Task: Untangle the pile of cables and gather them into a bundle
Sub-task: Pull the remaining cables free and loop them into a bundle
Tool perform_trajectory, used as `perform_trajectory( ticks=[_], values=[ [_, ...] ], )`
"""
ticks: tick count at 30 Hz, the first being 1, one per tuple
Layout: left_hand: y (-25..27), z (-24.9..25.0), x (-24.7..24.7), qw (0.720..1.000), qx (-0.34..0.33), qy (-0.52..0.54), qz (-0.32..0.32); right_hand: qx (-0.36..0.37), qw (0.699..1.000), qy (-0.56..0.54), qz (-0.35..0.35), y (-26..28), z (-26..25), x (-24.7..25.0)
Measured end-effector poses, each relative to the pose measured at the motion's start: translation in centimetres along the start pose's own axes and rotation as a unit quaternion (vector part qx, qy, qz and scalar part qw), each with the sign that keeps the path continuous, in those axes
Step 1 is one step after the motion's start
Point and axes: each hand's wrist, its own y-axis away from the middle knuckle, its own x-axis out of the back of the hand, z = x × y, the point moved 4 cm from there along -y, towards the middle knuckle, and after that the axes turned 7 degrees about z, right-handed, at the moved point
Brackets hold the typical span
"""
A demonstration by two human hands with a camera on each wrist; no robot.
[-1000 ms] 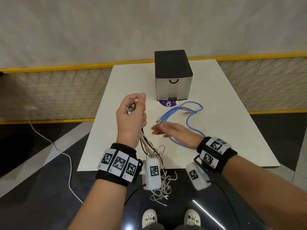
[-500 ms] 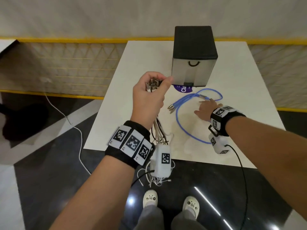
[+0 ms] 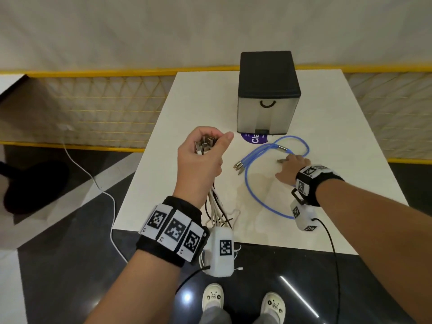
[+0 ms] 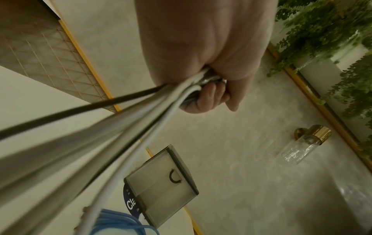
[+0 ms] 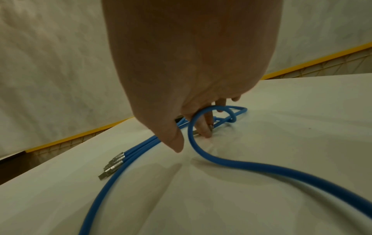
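My left hand (image 3: 210,141) is raised over the table's left side and grips a bundle of white and black cables (image 3: 216,204). Their metal plugs (image 3: 205,143) stick up out of the fist, and the cords hang down past the near table edge. The left wrist view shows the fist (image 4: 209,95) curled round those cords (image 4: 124,120). A blue cable (image 3: 251,190) lies in a loop on the table, its plugs (image 3: 238,165) pointing left. My right hand (image 3: 288,161) reaches onto the loop. Its fingertips (image 5: 205,132) touch a metal plug end on the tabletop, and the thumb (image 5: 175,143) is apart.
A small drawer box (image 3: 268,94) with a black top stands at the back of the white table (image 3: 187,101), a purple sticker (image 3: 253,139) at its foot. A yellow mesh fence (image 3: 105,106) runs behind. A white cord (image 3: 93,181) trails on the dark floor at left.
My right hand has moved from beside my left hand out to the far part of the blue loop and set its fingers down there. The left hand keeps its bundle.
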Motion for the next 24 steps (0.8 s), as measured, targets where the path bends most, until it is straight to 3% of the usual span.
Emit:
perform_trajectory(
  ticks=[4,6,9,11,17,20,24],
  values=[
    [0.2,0.2,-0.5,1.0,0.005,0.002,-0.022,0.1,0.995,0.0,0.027,2.2,-0.6,1.5],
    [0.2,0.4,-0.8,1.0,0.002,-0.001,-0.031,0.156,0.978,-0.104,0.094,3.9,-1.1,3.2],
    [0.1,0.8,-0.9,1.0,-0.006,-0.002,-0.028,0.222,0.885,-0.345,0.221,7.3,-1.1,6.4],
    [0.1,1.2,-1.0,1.0,-0.004,0.0,-0.019,0.234,0.825,-0.45,0.252,11.0,-1.3,8.9],
    [1.1,2.9,-3.5,0.995,-0.025,-0.043,-0.089,0.251,0.663,-0.683,0.175,20.8,-3.7,14.2],
    [2.1,4.6,-4.9,0.987,-0.048,-0.048,-0.145,0.265,0.633,-0.709,0.16,23.4,-4.5,15.4],
    [2.6,6.4,-5.5,0.971,-0.076,-0.082,-0.212,0.251,0.609,-0.728,0.193,24.6,-4.0,16.2]
  ],
)
